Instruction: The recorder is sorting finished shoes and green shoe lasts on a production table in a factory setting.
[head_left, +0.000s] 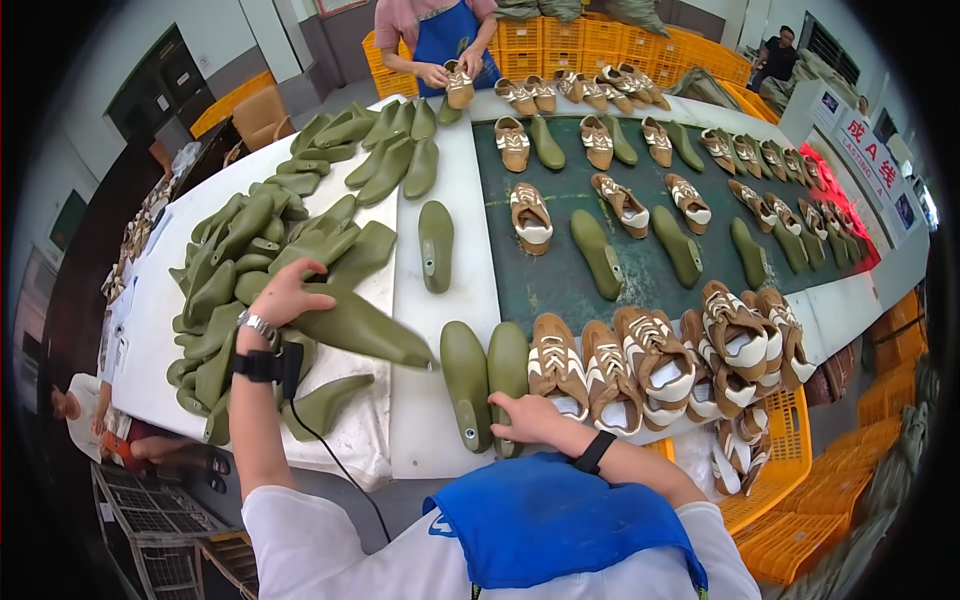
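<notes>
My left hand (288,298) grips the thick end of a green shoe last (365,328) over the left side of the table, its narrow end pointing right. Below and around that hand spreads a heap of similar green lasts (215,290). At the near edge, my right hand (530,418) has its thumb and finger closed on the near end of another last (508,360). Right beside it, to the left, lies a matching last (465,385). Brown sneakers with white stripes (560,365) sit in a row just right of my right hand.
A dark green conveyor belt (550,285) carries brown sneakers and lasts in rows. Across the white table (425,305), a person in a blue apron (445,40) handles a shoe. A yellow crate (790,450) with shoes stands at the near right. A cable hangs from my left wrist.
</notes>
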